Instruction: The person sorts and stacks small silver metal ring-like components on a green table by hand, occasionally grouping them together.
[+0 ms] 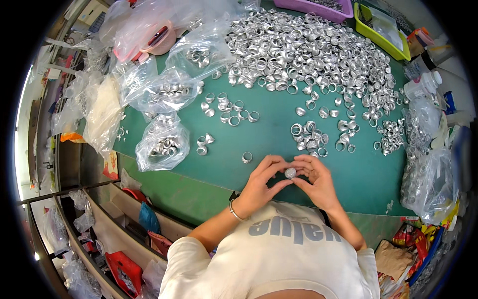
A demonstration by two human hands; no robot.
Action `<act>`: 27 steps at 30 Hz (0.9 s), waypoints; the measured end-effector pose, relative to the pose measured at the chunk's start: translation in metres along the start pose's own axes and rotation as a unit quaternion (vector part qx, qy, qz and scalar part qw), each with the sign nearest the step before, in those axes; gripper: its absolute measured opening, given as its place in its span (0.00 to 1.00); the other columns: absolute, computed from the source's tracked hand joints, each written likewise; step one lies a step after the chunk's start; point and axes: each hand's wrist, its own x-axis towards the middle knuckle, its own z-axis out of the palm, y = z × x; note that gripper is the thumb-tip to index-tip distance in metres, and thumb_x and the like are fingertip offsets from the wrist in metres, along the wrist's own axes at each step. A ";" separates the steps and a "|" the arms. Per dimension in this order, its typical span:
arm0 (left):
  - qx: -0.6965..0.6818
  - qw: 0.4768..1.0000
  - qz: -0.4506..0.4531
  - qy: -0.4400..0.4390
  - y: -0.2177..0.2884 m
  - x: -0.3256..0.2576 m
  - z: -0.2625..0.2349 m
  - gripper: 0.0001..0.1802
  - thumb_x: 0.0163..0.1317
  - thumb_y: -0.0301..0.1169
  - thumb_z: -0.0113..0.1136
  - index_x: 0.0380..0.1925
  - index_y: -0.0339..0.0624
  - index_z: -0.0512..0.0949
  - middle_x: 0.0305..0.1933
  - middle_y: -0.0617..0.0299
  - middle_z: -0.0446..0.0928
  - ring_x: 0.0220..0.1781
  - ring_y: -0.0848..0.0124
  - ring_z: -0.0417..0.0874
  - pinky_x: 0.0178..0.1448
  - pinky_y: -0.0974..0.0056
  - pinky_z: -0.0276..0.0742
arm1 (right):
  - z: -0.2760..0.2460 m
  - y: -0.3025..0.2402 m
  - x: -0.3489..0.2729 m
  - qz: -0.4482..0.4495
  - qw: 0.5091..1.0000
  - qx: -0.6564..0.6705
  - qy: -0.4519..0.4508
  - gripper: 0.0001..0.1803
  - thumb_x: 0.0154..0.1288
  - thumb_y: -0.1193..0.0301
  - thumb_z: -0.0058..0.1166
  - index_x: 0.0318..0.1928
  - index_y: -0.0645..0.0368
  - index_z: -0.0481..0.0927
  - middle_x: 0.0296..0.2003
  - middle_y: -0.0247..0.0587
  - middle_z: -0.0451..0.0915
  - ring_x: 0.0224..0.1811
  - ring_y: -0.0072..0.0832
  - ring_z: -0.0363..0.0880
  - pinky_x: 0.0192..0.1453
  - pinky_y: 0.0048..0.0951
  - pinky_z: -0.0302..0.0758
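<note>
Pinching one silver ring [290, 173] between your left hand [263, 180] and right hand [317, 182] fingertips, you've got a loose ring [247, 161] just past your left, big ring pile [308, 55] farther out.

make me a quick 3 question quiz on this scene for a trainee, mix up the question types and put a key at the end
1. True or false: the left hand and right hand meet at one ring.
2. Which arm wears the bracelet?
A) left
B) right
C) both
3. Fill in the blank: in the picture, the purple tray is to the ____ of the lime-green tray.

Key:
1. True
2. A
3. left
</note>
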 end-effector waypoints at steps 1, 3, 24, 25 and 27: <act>-0.005 1.000 -0.004 -0.001 -0.003 0.000 0.001 0.20 0.47 0.19 0.69 0.44 0.38 0.78 0.48 0.56 0.74 0.40 0.68 0.78 0.40 0.68 0.75 | 0.002 -0.002 -0.002 0.005 1.000 -0.019 0.001 0.26 0.56 0.87 0.56 0.56 0.65 0.69 0.47 0.41 0.79 0.47 0.27 0.78 0.48 0.26 0.75; -0.016 1.000 -0.011 -0.005 -0.008 -0.001 0.002 0.19 0.47 0.18 0.69 0.42 0.37 0.79 0.47 0.56 0.75 0.38 0.69 0.78 0.38 0.69 0.75 | 0.004 -0.005 -0.004 0.007 0.999 -0.040 0.012 0.25 0.56 0.87 0.56 0.55 0.65 0.69 0.46 0.41 0.79 0.48 0.27 0.78 0.48 0.26 0.76; 0.278 0.922 0.047 0.266 -0.025 0.001 -0.042 0.15 0.52 0.16 0.59 0.41 0.36 0.77 0.45 0.52 0.74 0.49 0.57 0.75 0.54 0.59 0.71 | -0.030 -0.025 0.028 -0.111 0.945 -0.267 0.152 0.08 0.53 0.81 0.61 0.35 0.66 0.78 0.40 0.44 0.81 0.38 0.33 0.77 0.45 0.30 0.71; 0.206 0.955 0.049 0.208 -0.015 0.006 -0.030 0.16 0.51 0.16 0.61 0.42 0.36 0.77 0.44 0.52 0.76 0.48 0.58 0.76 0.51 0.61 0.73 | -0.023 -0.026 0.023 -0.082 0.963 -0.226 0.121 0.08 0.53 0.81 0.61 0.35 0.66 0.78 0.40 0.44 0.81 0.38 0.33 0.77 0.45 0.30 0.72; 0.231 0.968 0.070 0.070 -0.004 0.016 -0.009 0.20 0.49 0.19 0.66 0.45 0.38 0.77 0.46 0.53 0.74 0.48 0.56 0.76 0.49 0.60 0.74 | -0.018 -0.026 0.016 -0.126 0.949 -0.275 0.085 0.09 0.52 0.80 0.62 0.35 0.66 0.78 0.38 0.43 0.80 0.39 0.37 0.76 0.46 0.33 0.72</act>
